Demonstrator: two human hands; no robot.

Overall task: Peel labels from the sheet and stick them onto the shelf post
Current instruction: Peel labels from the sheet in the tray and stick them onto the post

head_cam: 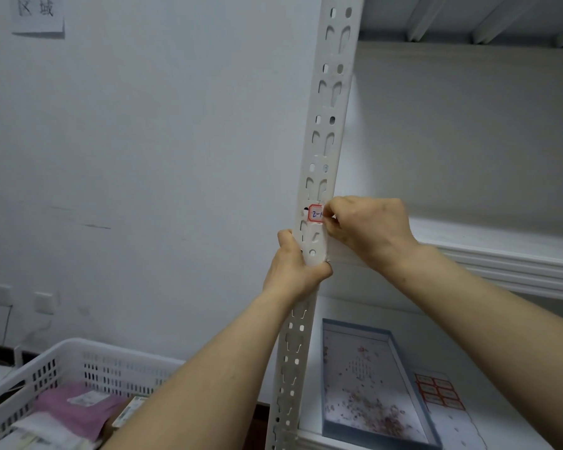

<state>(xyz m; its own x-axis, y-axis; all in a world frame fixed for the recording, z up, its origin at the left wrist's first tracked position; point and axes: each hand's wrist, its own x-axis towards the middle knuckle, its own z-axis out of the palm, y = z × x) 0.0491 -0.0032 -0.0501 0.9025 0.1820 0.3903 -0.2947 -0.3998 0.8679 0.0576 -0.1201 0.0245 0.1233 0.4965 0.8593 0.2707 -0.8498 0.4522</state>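
Here the left hand (294,266) was wrapped tight around the white slotted shelf post (326,125) while the right hand (368,228) pinched a red-bordered label (316,213), seemingly marked "Z-1", against it, the label sheet (439,392) lying on the lower shelf (501,368).

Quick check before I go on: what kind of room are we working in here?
Probably a small stockroom or storage area: a white slotted shelf post with bare shelves, a white plastic crate of packaged goods, and a paper area sign on the wall.
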